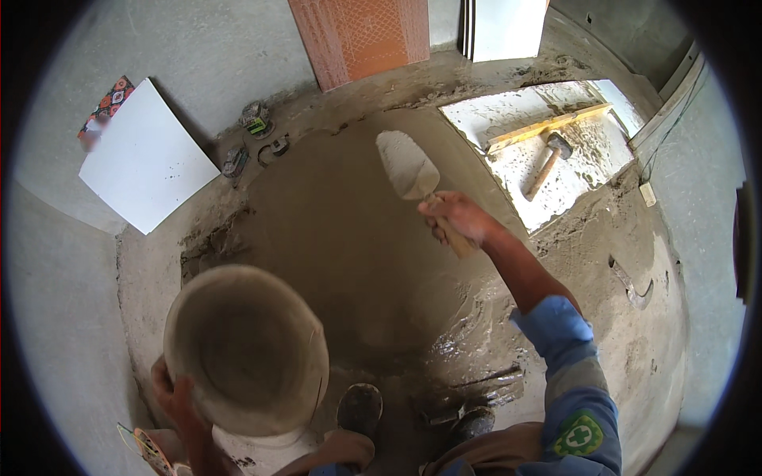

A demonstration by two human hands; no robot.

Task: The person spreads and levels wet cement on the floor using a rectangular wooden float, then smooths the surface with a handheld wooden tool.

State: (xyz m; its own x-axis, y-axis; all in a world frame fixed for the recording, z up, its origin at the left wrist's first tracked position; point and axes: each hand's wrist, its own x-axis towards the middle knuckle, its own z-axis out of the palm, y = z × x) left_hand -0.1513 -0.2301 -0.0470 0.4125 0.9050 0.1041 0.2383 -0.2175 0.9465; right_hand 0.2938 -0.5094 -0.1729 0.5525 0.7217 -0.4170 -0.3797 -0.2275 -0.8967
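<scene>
My right hand [456, 220] is wrapped round the wooden handle of a trowel [407, 164]. Grey powder covers part of the trowel's blade, which points away from me over a bed of wet mortar [341, 206]. On the left, my left hand [176, 394] grips the rim of a round grey basin [246, 349], its fingers on the outside and partly hidden. The basin is tilted so that its inside faces up toward me; a dusty grey coat lines it. Below the basin, part of a white container [266, 451] shows.
A mortar-splashed white board [508, 178] at the right carries a yellow straightedge [548, 127] and a hammer [548, 165]. A sickle-like tool [633, 284] lies farther right. Tiles [361, 40] lean on the far wall. Small power tools [255, 120] sit near a white sheet [148, 159].
</scene>
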